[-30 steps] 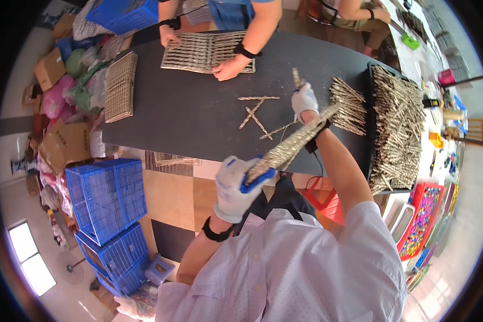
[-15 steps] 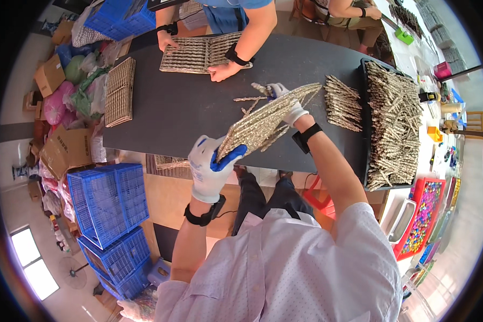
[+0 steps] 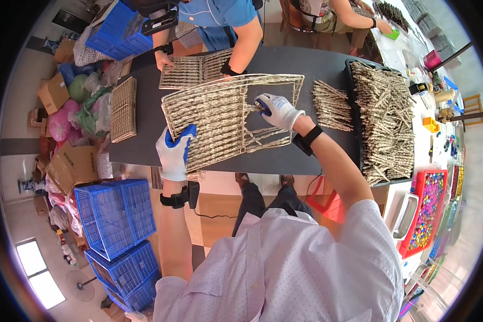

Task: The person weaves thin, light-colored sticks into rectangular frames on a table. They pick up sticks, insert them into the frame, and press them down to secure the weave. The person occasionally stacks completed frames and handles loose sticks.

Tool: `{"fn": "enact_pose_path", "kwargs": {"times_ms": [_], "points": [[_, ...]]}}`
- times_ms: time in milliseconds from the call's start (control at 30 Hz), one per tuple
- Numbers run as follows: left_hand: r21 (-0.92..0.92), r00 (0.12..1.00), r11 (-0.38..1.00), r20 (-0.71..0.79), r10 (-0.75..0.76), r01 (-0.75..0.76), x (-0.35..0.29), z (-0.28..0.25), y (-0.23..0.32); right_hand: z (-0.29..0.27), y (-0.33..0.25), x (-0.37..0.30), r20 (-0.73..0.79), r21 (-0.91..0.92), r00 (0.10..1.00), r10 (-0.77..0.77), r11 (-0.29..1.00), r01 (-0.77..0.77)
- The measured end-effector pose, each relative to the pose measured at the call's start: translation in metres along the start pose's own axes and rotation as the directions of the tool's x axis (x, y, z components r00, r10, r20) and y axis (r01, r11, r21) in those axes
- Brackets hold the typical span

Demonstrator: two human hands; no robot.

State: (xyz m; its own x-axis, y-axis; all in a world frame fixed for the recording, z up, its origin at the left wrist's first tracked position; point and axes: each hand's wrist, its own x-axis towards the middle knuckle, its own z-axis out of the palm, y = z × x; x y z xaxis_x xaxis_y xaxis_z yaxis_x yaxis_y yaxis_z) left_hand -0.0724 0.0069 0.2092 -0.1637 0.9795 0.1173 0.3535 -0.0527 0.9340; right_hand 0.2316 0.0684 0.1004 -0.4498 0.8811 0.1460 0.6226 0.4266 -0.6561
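My left hand (image 3: 173, 154), in a white glove with blue fingers, grips the left edge of a rectangular wire frame panel (image 3: 212, 121). Rows of twisted, straw-coloured strips fill the panel's left part; its right part is mostly bare frame with a few loose strips slanting at the bottom. The panel is held tilted above the dark table. Inside that right part is my right hand (image 3: 280, 112), gloved the same way. Its fingers are closed round the end of a twisted strip (image 3: 251, 108) near the middle bar.
Loose twisted strips (image 3: 331, 104) lie right of the panel, beside a black tray (image 3: 359, 173) heaped with more. A finished-looking panel stack (image 3: 124, 110) sits at the table's left. Opposite, a co-worker handles another panel (image 3: 180, 74). Blue crates (image 3: 115, 212) stand at lower left.
The panel has swung from a steep edge-on tilt to show its face and has moved left. My left hand has moved left with it; the right hand has come lower, inside the frame.
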Motion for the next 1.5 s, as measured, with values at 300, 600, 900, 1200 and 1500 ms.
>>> {"fn": "enact_pose_path", "kwargs": {"times_ms": [300,600,900,1200,1500], "points": [[-0.401,0.967,0.890,-0.033,-0.251,0.217,0.007,0.002,-0.025,-0.029,-0.006,0.000,-0.346,0.055,0.921,-0.180,0.976,0.211],[-0.570,0.965,0.790,0.024,-0.262,0.229,-0.008,-0.006,-0.024,-0.077,0.015,-0.038,-0.416,0.808,0.840,0.349,-0.281,0.517],[-0.438,0.963,0.868,-0.015,-0.268,0.234,-0.017,-0.013,-0.025,-0.066,0.126,-0.086,-0.583,0.048,0.690,0.429,0.866,-0.498],[-0.294,0.987,0.942,0.033,-0.160,0.163,-0.028,-0.014,0.011,-0.069,0.143,-0.110,-0.444,-0.595,0.836,0.323,0.591,-0.544],[-0.386,0.985,0.908,0.005,-0.174,0.162,-0.017,-0.001,0.015,-0.024,-0.051,-0.071,0.321,-0.333,0.934,-0.156,0.905,0.266]]}}
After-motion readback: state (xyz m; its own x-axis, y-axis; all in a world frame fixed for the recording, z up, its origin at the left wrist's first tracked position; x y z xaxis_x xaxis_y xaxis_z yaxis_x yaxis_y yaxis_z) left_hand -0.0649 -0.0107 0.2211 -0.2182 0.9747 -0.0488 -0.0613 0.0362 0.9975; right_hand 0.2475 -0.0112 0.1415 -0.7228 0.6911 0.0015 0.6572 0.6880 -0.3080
